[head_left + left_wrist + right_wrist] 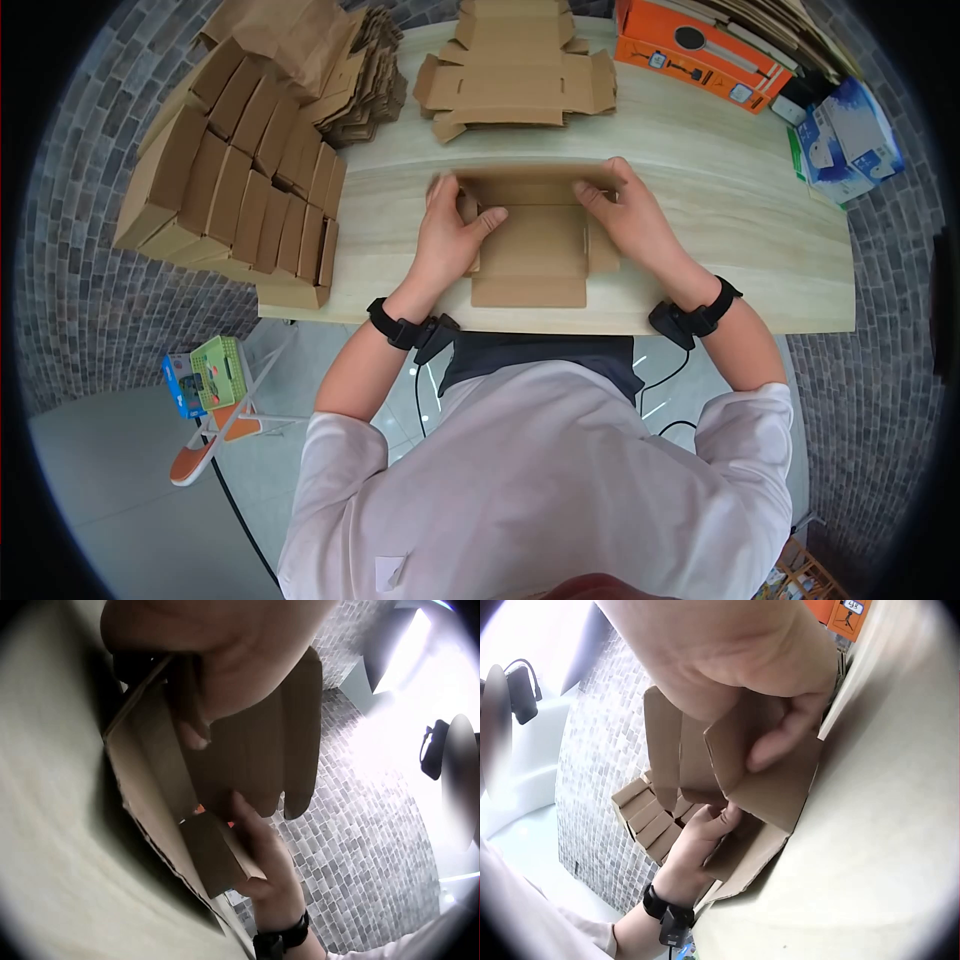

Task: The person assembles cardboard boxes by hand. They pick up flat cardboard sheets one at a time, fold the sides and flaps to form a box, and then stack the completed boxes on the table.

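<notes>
Cardboard carton (535,240), part folded, on the worktop (750,250) near its front edge, directly before a white-shirted person (560,450). Bottom panel flat, near flap laid out towards the front edge, far panel raised, side flaps partly up. Left hand (448,228) at the far left corner, fingers clamped on the raised cardboard there, thumb on the inner side. Right hand (632,212) at the far right corner, fingers likewise clamped on the cardboard, thumb on the inner side. Both hands well apart, with the carton between. From either wrist view, far panel upright, with a round-cornered flap along its top edge. Round each wrist, a black strap (728,298) with a small device and a cable.

Beyond the carton and apart from it, an unfolded cardboard blank (515,90). To the left, rows of stacked brown boxes (225,200); just behind, a pile of flattened cardboard (365,90) and some brown paper (280,40). At far right, an orange box (690,55) with printed pictures; near it, a blue-and-white box (850,140). Off the worktop, lower left, a green basket (212,352) near an orange-and-white chair (190,465). Behind, grey brick-patterned wall (80,200).
</notes>
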The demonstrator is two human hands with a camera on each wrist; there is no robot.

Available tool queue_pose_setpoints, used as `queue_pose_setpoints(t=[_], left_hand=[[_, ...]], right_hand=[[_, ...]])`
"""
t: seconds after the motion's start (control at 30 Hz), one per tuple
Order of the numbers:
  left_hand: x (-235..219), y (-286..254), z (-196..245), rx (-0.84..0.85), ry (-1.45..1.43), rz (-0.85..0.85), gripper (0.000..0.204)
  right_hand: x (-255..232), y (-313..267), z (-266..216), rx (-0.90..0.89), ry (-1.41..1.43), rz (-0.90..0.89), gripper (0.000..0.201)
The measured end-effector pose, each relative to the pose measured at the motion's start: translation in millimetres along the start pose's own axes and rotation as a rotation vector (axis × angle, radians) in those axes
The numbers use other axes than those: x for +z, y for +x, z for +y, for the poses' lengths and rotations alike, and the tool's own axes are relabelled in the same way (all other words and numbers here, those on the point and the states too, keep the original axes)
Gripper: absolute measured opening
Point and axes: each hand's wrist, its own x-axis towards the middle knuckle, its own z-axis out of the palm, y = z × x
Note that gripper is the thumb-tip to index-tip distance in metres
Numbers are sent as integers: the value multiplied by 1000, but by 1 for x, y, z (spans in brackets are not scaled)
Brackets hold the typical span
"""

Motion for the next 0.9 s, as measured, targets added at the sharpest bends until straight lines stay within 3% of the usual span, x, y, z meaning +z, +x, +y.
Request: queue_pose_setpoints(t=[0.03,0.07,0.13,0.17,0.23,0.33,0.37,0.43,0.67,0.77,0.83,0.9], left_hand=[[-2,-3,6,-125,32,-32,59],[-2,-3,6,-124,33,-37,59],[-3,-4,6,-239,-319,-81,65],[-4,-4,7,-242,-318,-82,65],[-7,-4,10,-265,-725,-58,59],[-6,-8,4,-333,-883,-6,56],[-6,-9,6,-335,-883,-8,56],[-6,-11,12,-361,-565,-78,51],[-4,-9,17,-323,-443,-115,43],[-1,-7,7,-329,-348,-139,42],[5,-7,-3,-186,-229,-66,45],[10,-8,-4,-165,-237,-25,45]], right_hand=[[1,2,0,-1,21,55,35],[0,5,6,2,23,58,35],[0,10,22,-195,-132,141,44],[-2,7,11,-193,-130,140,44],[-7,-1,-22,237,167,5,49],[-4,-1,-20,184,183,40,49],[-4,-1,-21,187,184,42,49],[-4,-3,-25,197,180,10,50],[-9,-4,-17,200,142,-38,52],[-9,-8,-16,182,108,-63,41],[-9,-14,-18,132,54,-92,40],[-5,-15,0,46,71,-118,43]])
